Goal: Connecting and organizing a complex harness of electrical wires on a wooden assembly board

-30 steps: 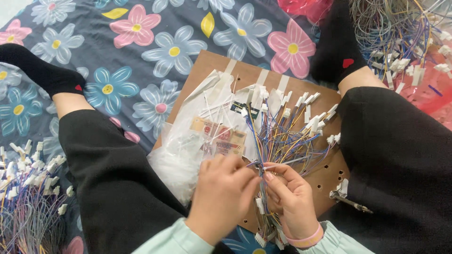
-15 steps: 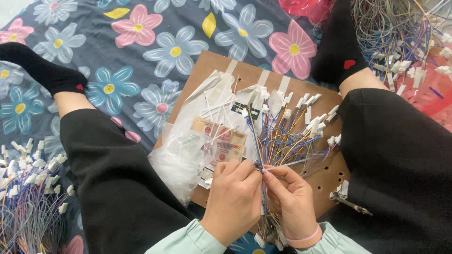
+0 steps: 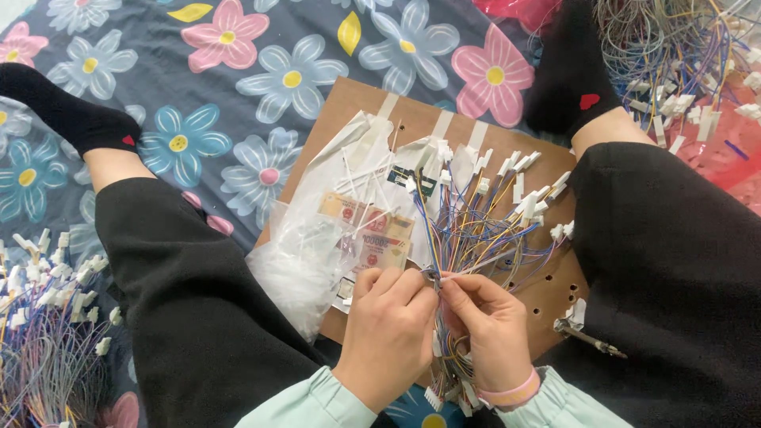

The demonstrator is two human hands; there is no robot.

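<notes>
That bundle of thin coloured wires (image 3: 476, 238) with white plug ends lies fanned out on the brown pegboard (image 3: 357, 103) between the legs, and both the left hand (image 3: 388, 333) and right hand (image 3: 491, 325) are pinched shut on strands at the near end. Looks light, floppy and easy to tangle, so I'd grip close to the connectors. Clear plastic bags (image 3: 317, 254) sit just left, all on a flowery blanket (image 3: 261, 71), with more wire piles (image 3: 47, 349) at both sides.
</notes>
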